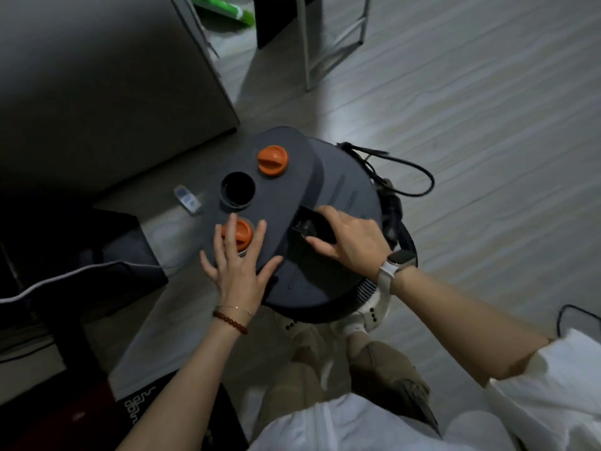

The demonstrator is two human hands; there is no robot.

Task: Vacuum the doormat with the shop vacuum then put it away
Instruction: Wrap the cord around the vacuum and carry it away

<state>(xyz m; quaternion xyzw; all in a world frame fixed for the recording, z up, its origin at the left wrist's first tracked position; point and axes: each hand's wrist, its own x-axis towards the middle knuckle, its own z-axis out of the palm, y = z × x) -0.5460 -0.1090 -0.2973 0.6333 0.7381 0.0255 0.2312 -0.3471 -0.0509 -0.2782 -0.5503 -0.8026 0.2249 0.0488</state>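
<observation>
Pale plank floor under shop vacuum. Left hand lay flat, fingers spread, over orange knob. Right hand gripped recessed handle.

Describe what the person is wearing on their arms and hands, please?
Both forearms are bare, with loose white sleeves pushed up near the elbows. The left hand has no glove; its wrist carries a dark red beaded bracelet and a thin gold chain. The right hand is also ungloved, and its wrist wears a smartwatch with a pale band.
</observation>
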